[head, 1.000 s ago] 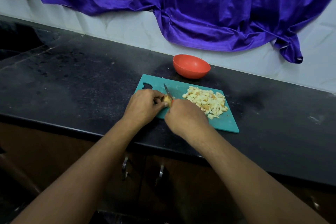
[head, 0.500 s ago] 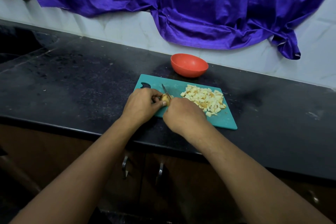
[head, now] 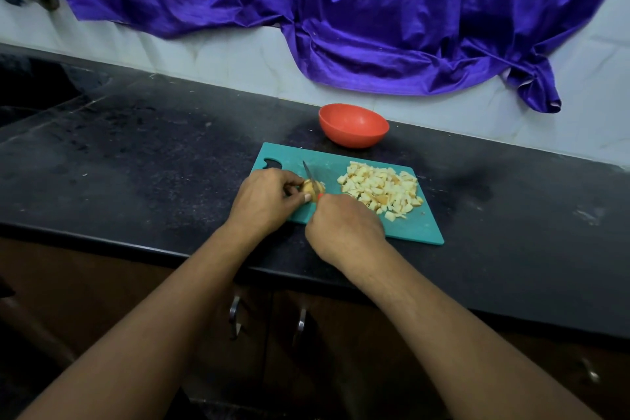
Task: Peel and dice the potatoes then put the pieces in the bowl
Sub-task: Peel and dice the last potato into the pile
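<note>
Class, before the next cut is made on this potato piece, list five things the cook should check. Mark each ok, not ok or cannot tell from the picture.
1. Left hand grips the potato piece on the cutting board: ok.
2. Right hand holds the knife, blade at the piece: ok.
3. Left fingertips clear of the blade: cannot tell.
4. Diced pile lies apart from the cut: ok.
5. Bowl upright behind the board: ok.
</note>
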A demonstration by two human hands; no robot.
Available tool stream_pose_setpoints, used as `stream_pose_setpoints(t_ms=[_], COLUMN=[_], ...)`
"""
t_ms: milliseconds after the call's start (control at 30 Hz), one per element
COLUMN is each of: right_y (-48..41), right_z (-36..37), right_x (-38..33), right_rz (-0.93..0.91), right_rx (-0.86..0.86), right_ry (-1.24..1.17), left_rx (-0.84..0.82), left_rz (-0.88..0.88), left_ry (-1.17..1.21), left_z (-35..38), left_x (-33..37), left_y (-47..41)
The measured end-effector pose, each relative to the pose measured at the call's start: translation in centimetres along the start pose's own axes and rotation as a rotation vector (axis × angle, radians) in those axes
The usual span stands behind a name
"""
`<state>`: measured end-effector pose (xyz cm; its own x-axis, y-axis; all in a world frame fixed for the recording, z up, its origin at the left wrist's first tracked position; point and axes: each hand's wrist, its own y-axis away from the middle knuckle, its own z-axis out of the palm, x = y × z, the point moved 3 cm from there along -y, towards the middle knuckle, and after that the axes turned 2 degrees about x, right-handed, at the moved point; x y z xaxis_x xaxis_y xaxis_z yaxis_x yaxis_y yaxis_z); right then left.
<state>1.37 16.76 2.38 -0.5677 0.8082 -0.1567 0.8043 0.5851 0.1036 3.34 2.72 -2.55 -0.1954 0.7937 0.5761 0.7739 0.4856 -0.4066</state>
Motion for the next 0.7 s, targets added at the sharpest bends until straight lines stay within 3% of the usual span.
stream_pose_setpoints(t_ms=[700], right_y=[0.5], right_z=[1.1], right_x=[0.6], right_rz=[-0.016], right_rx=[-0.023], right_ry=[0.013], left_rx=[0.013], left_rz=[0.009], left_ry=[0.000], left_z=[0.0], left_x=[-0.1], left_y=[-0.1])
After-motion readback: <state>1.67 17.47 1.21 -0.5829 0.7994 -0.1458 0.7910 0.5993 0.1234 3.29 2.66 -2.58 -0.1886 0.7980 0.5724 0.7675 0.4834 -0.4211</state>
